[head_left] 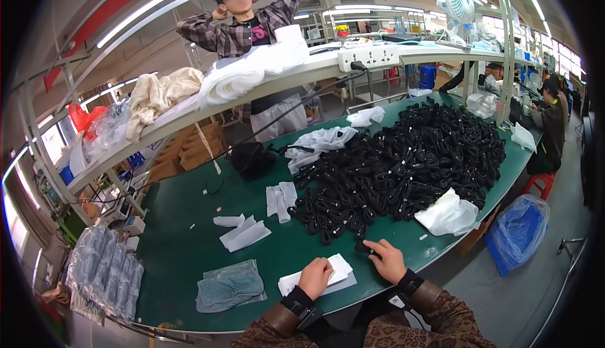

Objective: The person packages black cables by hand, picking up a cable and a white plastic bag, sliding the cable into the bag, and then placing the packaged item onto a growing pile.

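Head-worn fisheye, L cam of pair, looking fwd & down, close over green table [173, 241]

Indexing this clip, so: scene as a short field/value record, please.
left hand: on overlapping white sheets
right hand: at a small black piece; grip unclear
surface: green table
pile: black looped bundles, beyond the hands
left of sheets: clear packet, blue-grey contents
overhead shelf: white fan, white power strip
across table: person, both arms raised
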A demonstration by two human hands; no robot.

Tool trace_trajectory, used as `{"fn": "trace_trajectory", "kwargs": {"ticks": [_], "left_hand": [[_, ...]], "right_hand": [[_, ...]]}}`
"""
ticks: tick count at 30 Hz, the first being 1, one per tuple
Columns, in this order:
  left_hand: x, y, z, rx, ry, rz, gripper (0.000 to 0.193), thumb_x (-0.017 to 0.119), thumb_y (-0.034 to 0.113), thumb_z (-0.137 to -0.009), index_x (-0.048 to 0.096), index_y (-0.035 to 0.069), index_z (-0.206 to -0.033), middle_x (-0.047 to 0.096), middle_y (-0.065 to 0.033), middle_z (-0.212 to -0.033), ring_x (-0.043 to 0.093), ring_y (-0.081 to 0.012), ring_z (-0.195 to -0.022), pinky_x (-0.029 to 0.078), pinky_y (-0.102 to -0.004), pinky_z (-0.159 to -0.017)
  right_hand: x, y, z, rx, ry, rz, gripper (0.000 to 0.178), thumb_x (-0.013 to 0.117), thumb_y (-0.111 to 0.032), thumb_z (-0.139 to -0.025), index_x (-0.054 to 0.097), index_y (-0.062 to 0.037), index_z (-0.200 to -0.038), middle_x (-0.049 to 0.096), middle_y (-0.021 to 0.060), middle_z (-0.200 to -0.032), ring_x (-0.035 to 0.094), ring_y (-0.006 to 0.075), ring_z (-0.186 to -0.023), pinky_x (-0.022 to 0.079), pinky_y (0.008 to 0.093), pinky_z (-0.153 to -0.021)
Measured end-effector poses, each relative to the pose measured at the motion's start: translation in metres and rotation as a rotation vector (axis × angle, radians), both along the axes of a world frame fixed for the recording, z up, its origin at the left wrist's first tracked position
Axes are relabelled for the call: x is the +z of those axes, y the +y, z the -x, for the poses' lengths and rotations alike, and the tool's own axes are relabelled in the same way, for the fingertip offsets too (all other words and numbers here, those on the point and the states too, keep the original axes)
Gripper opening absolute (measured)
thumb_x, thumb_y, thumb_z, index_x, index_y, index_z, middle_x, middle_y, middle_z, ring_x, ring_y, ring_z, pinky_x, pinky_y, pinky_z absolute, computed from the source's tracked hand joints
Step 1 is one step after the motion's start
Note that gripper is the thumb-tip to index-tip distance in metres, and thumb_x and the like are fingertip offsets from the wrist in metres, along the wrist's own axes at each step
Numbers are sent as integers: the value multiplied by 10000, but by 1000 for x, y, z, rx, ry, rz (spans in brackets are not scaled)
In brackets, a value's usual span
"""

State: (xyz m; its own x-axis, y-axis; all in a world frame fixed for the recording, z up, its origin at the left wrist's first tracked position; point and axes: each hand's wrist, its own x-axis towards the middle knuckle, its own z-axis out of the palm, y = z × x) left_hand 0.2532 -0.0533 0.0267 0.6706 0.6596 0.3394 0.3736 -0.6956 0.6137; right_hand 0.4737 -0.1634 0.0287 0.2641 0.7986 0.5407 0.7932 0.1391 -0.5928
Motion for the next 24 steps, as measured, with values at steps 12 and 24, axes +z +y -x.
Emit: {"fn": "trace_trajectory", "kwargs": {"ticks": [12,24], "left_hand": [[3,-7,8,53,-26,-12,58,615,82,-824,601,29,-806,590,-140,-826,600,-350,-784,486,-425,-679],[12,6,2,116,-174,-87,54,640,28,-802,596,4,-783,565,-148,-737,582,-283,-636,458,-352,-577]], "right_hand": [[22,-1,24,167,-30,-49,445,668,-26,-768,664,-188,-1182,561,66,-840,605,262,-696,501,355,-607],[37,8,28,182,-32,-81,435,646,29,-756,680,-150,-1151,557,98,-844,604,276,-722,499,344,-637]]}}
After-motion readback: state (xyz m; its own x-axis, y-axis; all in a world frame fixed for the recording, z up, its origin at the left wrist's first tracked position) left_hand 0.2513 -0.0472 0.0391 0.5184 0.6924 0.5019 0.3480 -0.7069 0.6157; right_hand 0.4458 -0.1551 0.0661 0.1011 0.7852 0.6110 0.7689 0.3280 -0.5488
